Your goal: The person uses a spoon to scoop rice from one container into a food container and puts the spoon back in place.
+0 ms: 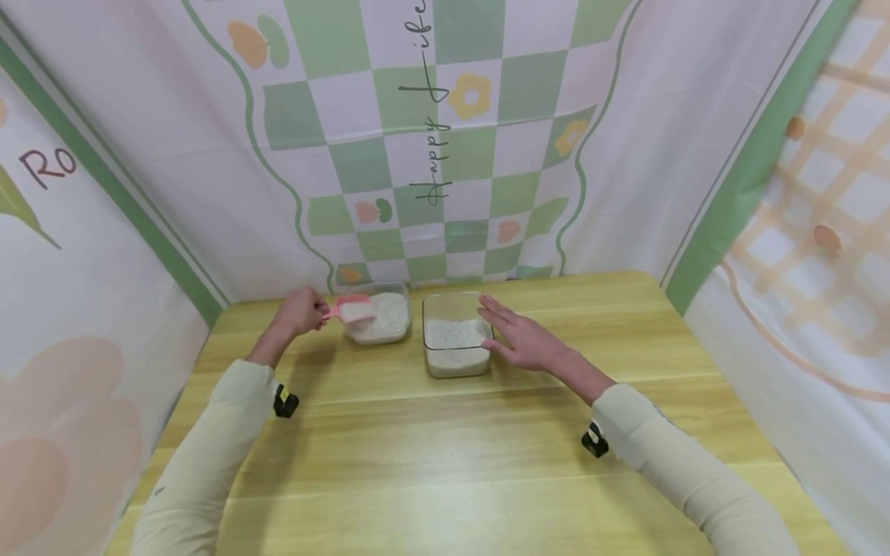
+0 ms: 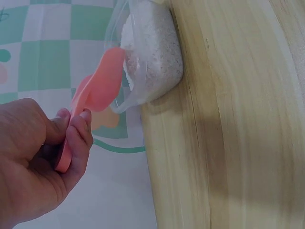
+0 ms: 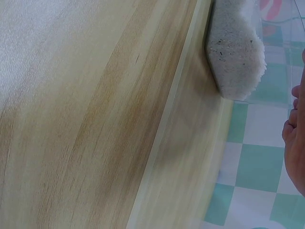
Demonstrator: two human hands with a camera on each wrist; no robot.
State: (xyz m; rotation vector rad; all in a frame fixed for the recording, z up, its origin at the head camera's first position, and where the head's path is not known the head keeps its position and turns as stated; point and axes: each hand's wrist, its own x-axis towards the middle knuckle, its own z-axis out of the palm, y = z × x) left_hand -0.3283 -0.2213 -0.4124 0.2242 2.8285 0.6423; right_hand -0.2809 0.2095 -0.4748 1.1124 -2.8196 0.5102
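Note:
My left hand [image 1: 301,313] grips the handle of a small pink scoop [image 2: 102,81] between thumb and curled fingers. In the head view the scoop is loaded with white rice-like grains, and its front end overlaps the left clear plastic tub [image 1: 409,309], which holds the same grains [image 1: 388,315]. To the right stands a square glass container [image 1: 459,363] with a dark rim, filled partway with grains. My right hand [image 1: 524,338] has its fingers extended at that container's right side, fingertips right at the rim. Only the edge of this hand shows in the right wrist view.
Both containers stand near the back of a light wooden table [image 1: 431,463]. A checkered cloth [image 1: 417,154] hangs behind the table's back edge, and printed cloths hang at the left and right. A small black device [image 1: 285,401] sits at each wrist.

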